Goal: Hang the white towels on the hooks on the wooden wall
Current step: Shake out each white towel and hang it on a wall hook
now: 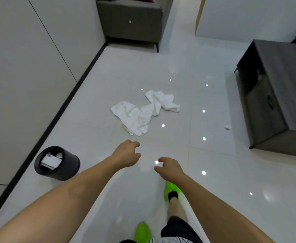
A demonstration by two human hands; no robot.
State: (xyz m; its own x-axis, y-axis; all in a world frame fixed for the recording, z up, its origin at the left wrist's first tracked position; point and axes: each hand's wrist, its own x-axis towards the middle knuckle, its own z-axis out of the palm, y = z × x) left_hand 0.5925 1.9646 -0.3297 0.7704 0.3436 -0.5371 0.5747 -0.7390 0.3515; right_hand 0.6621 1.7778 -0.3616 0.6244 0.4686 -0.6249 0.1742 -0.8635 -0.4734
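Note:
Two crumpled white towels lie on the glossy tiled floor ahead of me: one towel [132, 116] spread nearer and to the left, the other towel [163, 101] bunched just beyond it on the right, their edges overlapping. My left hand [127, 154] reaches forward above the floor, a short way short of the near towel, fingers loosely curled and holding nothing. My right hand [170, 168] is stretched out beside it, lower and to the right, fingers also loosely curled and empty. No hooks or wooden wall are in view.
A black waste bin [58, 163] with paper inside stands by the left wall. A grey sofa [131, 20] is at the far end, a dark low cabinet [275, 95] on the right. A small white scrap [227, 127] lies near it. My green shoes [171, 190] are below.

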